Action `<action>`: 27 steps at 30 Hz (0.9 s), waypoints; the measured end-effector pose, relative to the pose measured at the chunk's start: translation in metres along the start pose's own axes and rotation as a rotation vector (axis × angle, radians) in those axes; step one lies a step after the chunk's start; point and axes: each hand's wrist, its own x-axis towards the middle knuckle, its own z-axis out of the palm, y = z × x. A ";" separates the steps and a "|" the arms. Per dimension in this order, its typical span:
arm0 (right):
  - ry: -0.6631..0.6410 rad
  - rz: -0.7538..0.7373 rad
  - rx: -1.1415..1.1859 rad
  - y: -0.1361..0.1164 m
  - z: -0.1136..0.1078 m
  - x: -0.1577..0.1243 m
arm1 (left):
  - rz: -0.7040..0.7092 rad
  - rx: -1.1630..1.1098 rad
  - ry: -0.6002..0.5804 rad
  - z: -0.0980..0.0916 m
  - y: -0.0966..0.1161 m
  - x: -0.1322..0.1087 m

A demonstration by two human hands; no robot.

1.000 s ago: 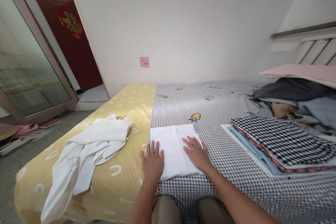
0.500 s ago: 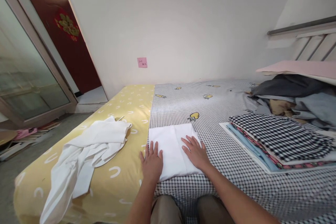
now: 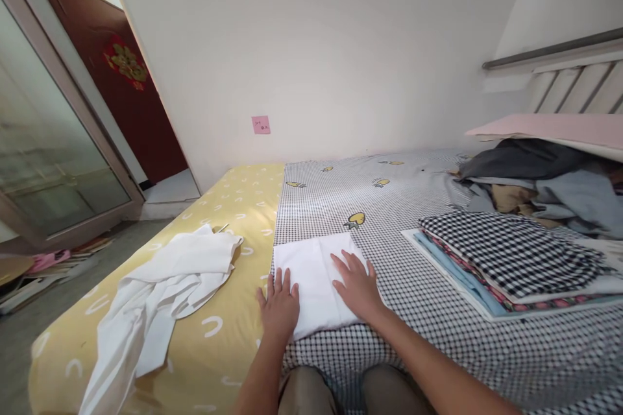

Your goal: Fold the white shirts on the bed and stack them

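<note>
The left hand and right hand lie flat, fingers apart, where uneven sideways pressure could skew the folded white cloth's layers.

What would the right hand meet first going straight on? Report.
Past the folded white cloth beneath it and black-white checked bedsheet, the right hand would probably meet the white wall; depth unclear.

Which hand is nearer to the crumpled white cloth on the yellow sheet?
Left. The left hand is right of the crumpled white cloth, at the left edge of the folded white cloth; the right hand is farther right, on that folded cloth.
</note>
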 end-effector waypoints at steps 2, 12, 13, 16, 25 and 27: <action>-0.036 -0.159 -0.004 -0.010 -0.003 -0.016 | 0.006 -0.039 -0.038 -0.002 -0.003 0.004; -0.104 -0.360 -0.079 -0.014 0.027 -0.048 | 0.084 -0.279 -0.086 -0.002 -0.032 0.001; -0.100 -0.382 -0.100 -0.013 0.028 -0.049 | 0.082 -0.315 -0.068 -0.002 -0.034 0.001; -0.090 -0.405 -0.155 -0.010 0.031 -0.053 | 0.041 -0.449 0.006 -0.002 -0.040 0.006; -0.083 -0.358 -0.135 -0.011 0.031 -0.039 | -0.146 -0.734 0.250 -0.012 -0.060 0.021; -0.109 -0.376 -0.093 -0.014 0.022 -0.034 | -0.136 -0.711 0.234 -0.012 -0.060 0.019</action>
